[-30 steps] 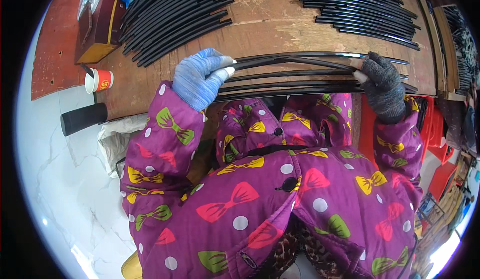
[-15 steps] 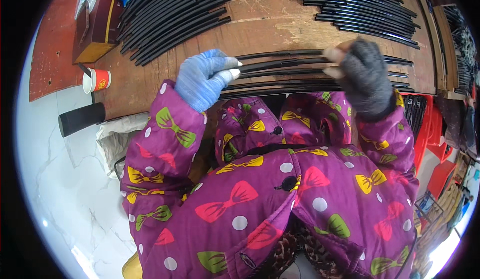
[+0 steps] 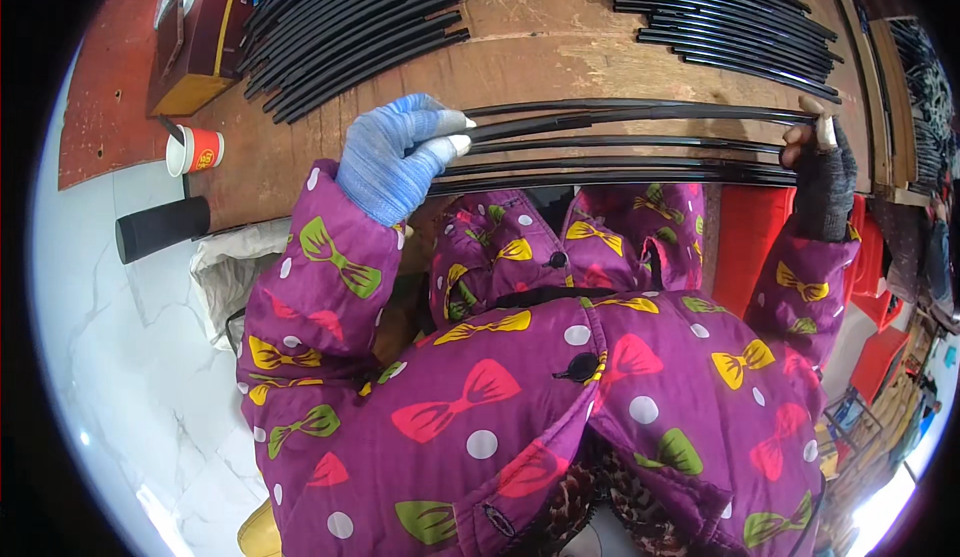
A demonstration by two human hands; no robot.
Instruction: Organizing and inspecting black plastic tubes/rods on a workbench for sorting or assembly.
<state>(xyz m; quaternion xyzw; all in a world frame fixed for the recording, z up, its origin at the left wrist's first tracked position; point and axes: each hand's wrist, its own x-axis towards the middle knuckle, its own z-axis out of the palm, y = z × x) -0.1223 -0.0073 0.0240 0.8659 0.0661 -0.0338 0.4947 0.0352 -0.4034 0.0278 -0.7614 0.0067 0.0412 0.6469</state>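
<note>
My left hand [image 3: 400, 152], in a pale blue knit glove, pinches the left ends of thin black rods [image 3: 620, 114] between its fingertips. My right hand [image 3: 825, 162], in a dark grey glove with bare fingertips, grips their right ends. Held level, the rods stretch across in front of me along the near side of the wooden table [image 3: 540, 67]. Just below them, more black rods [image 3: 620, 174] lie side by side along the table's edge. How many rods are in my fingers cannot be made out.
Beyond my hands lie two piles of black rods, a left pile [image 3: 350, 42] and a right pile [image 3: 740, 32]. At the left are a dark red box [image 3: 205, 47], a paper cup [image 3: 205, 150] and a black cylinder [image 3: 165, 229] jutting past the edge. Red seats [image 3: 755, 237] stand at right.
My right hand has slid outward to the right, from partway along the rods to their right ends. My left hand keeps its pinch and has shifted slightly left.
</note>
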